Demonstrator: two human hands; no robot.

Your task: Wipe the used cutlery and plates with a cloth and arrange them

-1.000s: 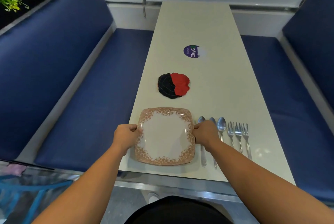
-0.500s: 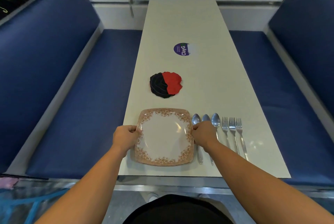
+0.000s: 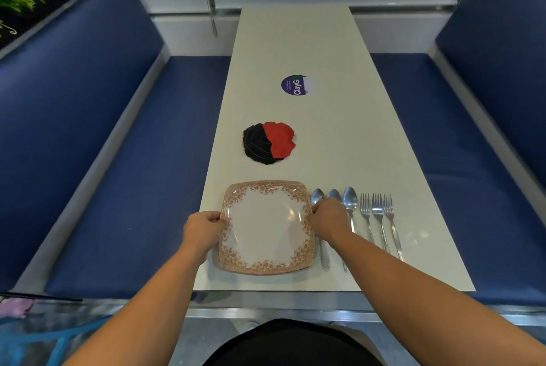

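Glazed ceramic plate [image 3: 267,228], square, brown floral rim, lies flat at the near end of the pale surface [image 3: 339,141]. Left hand [image 3: 204,229] and right hand [image 3: 328,219] pinch its opposite side edges. Soft red-black cloth [image 3: 269,142] lies directly beyond, equally near either hand. Steel spoons [image 3: 350,203] and forks [image 3: 378,209] lie just right, handles pointing near.

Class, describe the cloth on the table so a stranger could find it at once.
Start at the long white table between the blue benches. Beyond the square floral-rimmed plate held at the near end lies a crumpled round cloth. It alone is soft, half black and half red, unlike the flat purple sticker farther on.
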